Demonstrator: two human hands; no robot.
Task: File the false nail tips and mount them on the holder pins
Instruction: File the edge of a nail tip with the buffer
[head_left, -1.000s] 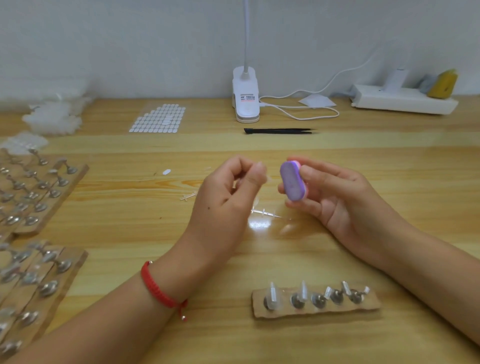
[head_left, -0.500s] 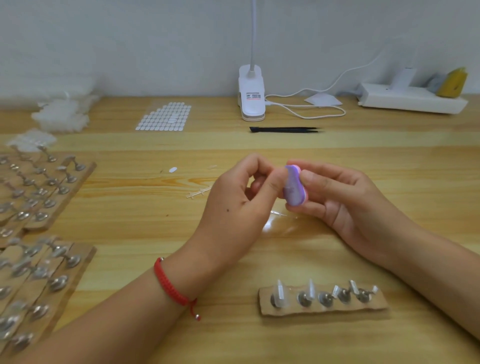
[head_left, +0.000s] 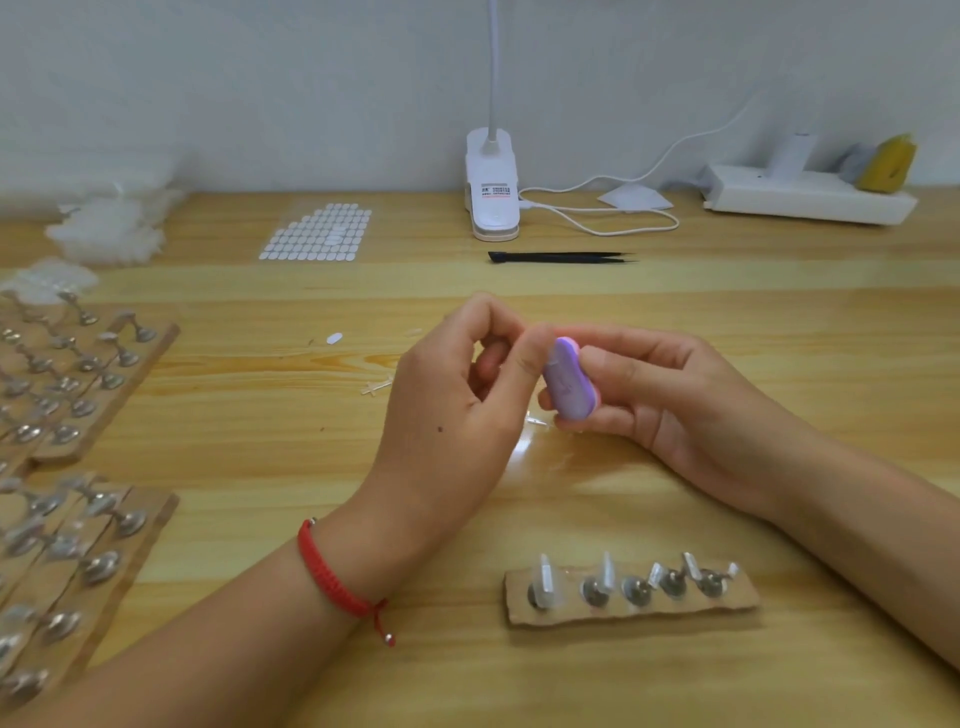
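Desk (head_left: 779, 312), pale wood, seen from the sitter's side. Contents as they stand:

1. Left grip (head_left: 457, 415): held above mid-desk, fingers curled, thumb and forefinger pinched tight against the upper end of the file. The nail tip between them is too small and blurred to make out. A red cord bracelet (head_left: 332, 577) sits on the wrist.
2. Right grip (head_left: 675, 400): closed round a nail file (head_left: 569, 384), a short purple block with a pink edge, held upright between thumb and fingers and touching the left thumb.
3. Cardboard strip (head_left: 631, 608): lies flat on the near desk, below the right wrist. Five metal holder pins (head_left: 597, 592) stand in a row on it, each bearing a clear mounted tip (head_left: 544, 571).
4. Larger cardboard boards (head_left: 119, 384), left edge, two groups, far and near, crowded with more pins.
5. Clear plastic scrap (head_left: 376, 387), just left of the left grip; one loose white oval (head_left: 334, 338) beyond it.
6. Sheet of white oval stickers (head_left: 317, 231), rear left of centre.
7. Heap of clear plastic pieces (head_left: 109, 228), rear left corner.
8. Black tweezers (head_left: 561, 257), lying crosswise behind the hands.
9. White clip lamp (head_left: 492, 192) against the wall, its cable (head_left: 597, 210) looped to the right.
10. White box (head_left: 805, 200), rear right, with a yellow object (head_left: 885, 161) blurred on top.
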